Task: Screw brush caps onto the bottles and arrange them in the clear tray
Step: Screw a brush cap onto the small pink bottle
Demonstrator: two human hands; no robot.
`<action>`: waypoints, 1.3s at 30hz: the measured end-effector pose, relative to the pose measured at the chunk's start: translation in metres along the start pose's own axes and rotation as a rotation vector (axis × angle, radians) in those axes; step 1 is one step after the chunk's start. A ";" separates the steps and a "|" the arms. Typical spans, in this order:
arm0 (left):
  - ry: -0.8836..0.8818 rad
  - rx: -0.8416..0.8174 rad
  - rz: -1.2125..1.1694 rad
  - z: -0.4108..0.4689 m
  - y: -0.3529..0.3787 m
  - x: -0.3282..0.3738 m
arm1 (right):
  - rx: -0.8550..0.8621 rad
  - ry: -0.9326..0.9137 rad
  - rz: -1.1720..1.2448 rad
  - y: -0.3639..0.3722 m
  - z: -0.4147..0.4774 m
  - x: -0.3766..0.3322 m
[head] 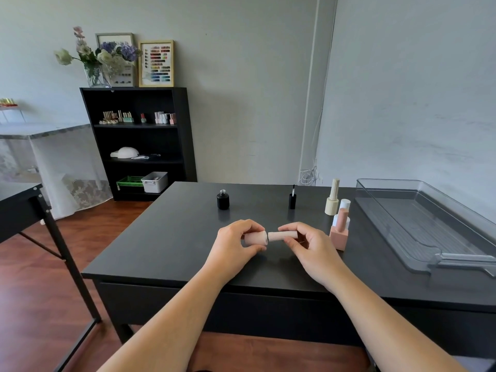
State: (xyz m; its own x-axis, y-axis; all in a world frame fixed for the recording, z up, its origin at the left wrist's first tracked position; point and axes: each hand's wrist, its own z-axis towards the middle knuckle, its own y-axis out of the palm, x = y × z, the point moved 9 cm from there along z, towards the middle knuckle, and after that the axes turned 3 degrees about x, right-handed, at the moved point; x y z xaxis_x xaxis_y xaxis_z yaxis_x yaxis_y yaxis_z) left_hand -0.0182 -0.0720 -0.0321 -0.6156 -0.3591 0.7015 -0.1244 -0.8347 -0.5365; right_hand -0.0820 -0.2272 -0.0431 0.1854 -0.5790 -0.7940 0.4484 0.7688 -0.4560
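Pink bottle [254,238] lies sideways above the worktop [166,237], left hand [236,247] fingers closed round it. Right hand [303,244] pinches the ribbed cap [282,235]; keep both coaxial, turning gently to avoid cross-threading

You find no text, label, brand or number you can read here; the gold-framed colour swatch chart [156,63] on the black bookshelf [139,140] shows only colour dots.
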 end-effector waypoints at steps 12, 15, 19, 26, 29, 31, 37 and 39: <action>-0.063 0.003 -0.057 -0.001 -0.003 -0.004 | 0.026 0.085 0.001 -0.001 0.001 0.005; -0.066 0.012 -0.061 0.000 -0.004 -0.005 | 0.067 0.120 0.057 -0.003 0.002 0.005; -0.072 0.016 -0.062 -0.001 -0.004 -0.006 | 0.015 0.067 0.063 -0.001 0.000 0.002; -0.082 0.015 -0.083 0.000 -0.004 -0.008 | 0.074 0.129 0.031 -0.005 0.001 0.006; -0.094 0.009 -0.078 0.000 -0.004 -0.009 | 0.012 0.053 0.028 -0.003 0.000 0.001; -0.094 -0.002 -0.070 0.000 -0.003 -0.009 | 0.021 0.058 -0.032 -0.003 -0.001 0.001; -0.105 0.003 -0.084 0.000 -0.003 -0.011 | 0.031 0.079 0.021 -0.002 0.000 0.002; -0.098 -0.002 -0.077 0.000 -0.002 -0.010 | 0.014 0.025 -0.005 -0.002 0.000 -0.002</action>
State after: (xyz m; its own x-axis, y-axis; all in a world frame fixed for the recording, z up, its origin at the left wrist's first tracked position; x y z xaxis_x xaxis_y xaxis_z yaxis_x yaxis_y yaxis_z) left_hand -0.0113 -0.0666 -0.0377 -0.5255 -0.3334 0.7828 -0.1699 -0.8604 -0.4805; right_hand -0.0835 -0.2271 -0.0408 0.1615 -0.5756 -0.8016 0.4616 0.7620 -0.4542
